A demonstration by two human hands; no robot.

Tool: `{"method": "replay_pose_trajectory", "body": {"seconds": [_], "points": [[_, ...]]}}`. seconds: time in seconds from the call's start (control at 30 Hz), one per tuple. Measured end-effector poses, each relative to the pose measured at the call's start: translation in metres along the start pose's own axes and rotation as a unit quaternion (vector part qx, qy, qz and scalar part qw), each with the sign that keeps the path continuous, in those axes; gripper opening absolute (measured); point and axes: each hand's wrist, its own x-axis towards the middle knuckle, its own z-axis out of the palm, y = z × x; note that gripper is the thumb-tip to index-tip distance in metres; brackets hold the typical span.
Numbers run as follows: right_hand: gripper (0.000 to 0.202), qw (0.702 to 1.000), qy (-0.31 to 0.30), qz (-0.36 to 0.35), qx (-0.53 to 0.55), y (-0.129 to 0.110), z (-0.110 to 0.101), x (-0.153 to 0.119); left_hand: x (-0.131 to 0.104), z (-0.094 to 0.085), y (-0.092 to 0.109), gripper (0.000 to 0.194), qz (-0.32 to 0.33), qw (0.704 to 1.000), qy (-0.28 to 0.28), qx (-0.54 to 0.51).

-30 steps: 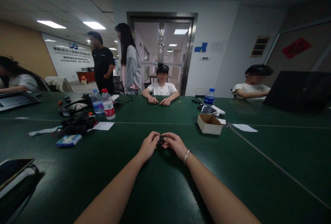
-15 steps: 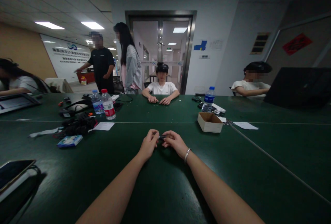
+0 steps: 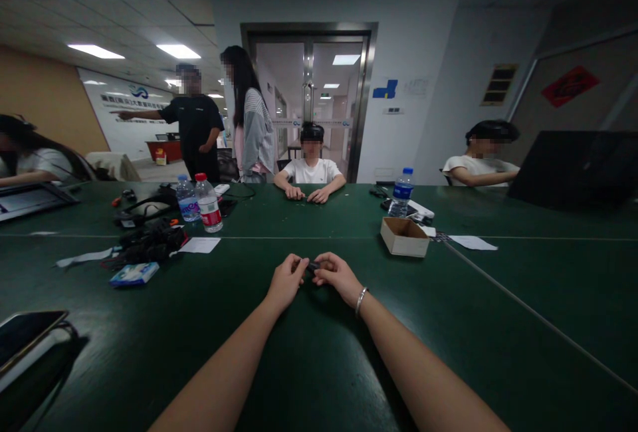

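Note:
Between my two hands is a small dark object [image 3: 312, 265], mostly covered by fingers; its kind is too small to make out. My left hand [image 3: 289, 279] pinches its left end between thumb and fingers. On the other end, the fingers of my right hand [image 3: 336, 274] are closed, and a silver bracelet [image 3: 361, 300] circles that wrist. Both hands are close together, low over the green table [image 3: 309, 365]. To their right stands an open cardboard box [image 3: 405, 244].
Left on the table are two water bottles [image 3: 208, 203], a blue-white packet [image 3: 134, 274], tangled black straps [image 3: 149, 244] and a phone [image 3: 27, 332]. A third bottle [image 3: 401, 193] stands behind the box. A co-worker [image 3: 312, 169] sits opposite; a laptop [image 3: 573, 169] is at right.
My left thumb has shifted slightly over the dark object, whose shiny left tip no longer shows. In the background, a standing person has raised an arm to point left.

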Motion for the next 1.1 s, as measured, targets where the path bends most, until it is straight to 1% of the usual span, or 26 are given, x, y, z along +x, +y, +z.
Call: {"method": "replay_pose_trajectory", "body": {"seconds": [0.13,0.2,0.33,0.43,0.63,0.8,0.87,0.97,1.03,1.1], "points": [[0.033,1.0,0.006,-0.002,0.008,0.001,0.0,0.001,-0.004,-0.002,0.01,0.033,0.017,0.999,0.016,-0.03],[0.034,1.0,0.007,0.002,0.013,0.0,0.0,0.001,-0.006,-0.004,0.014,0.034,0.031,0.998,0.006,-0.055],[0.033,1.0,0.007,0.006,0.014,0.0,0.0,0.0,-0.008,-0.007,0.016,0.027,0.044,0.996,-0.019,-0.074],[0.033,1.0,0.007,0.004,0.009,0.001,0.0,0.0,-0.007,-0.007,0.015,0.026,0.035,0.997,-0.006,-0.072],[0.033,1.0,-0.003,0.0,-0.003,0.001,0.0,0.001,-0.005,-0.005,0.016,0.027,-0.01,0.998,0.021,-0.05],[0.033,1.0,-0.007,0.0,-0.002,0.001,0.0,0.001,-0.005,-0.004,0.015,0.029,-0.025,0.998,0.025,-0.045],[0.033,1.0,-0.004,-0.002,-0.001,0.001,0.0,0.001,-0.005,-0.004,0.014,0.032,-0.008,0.997,0.017,-0.068],[0.033,1.0,-0.001,-0.005,0.003,0.002,0.0,0.002,-0.005,-0.005,0.011,0.033,0.056,0.994,-0.006,-0.096],[0.033,1.0,0.001,-0.004,0.005,0.002,0.0,0.002,-0.004,-0.006,0.009,0.027,0.091,0.993,-0.019,-0.079],[0.032,1.0,0.005,-0.002,0.006,0.002,-0.001,0.001,-0.003,-0.007,0.006,0.023,0.103,0.993,-0.022,-0.055]]}}
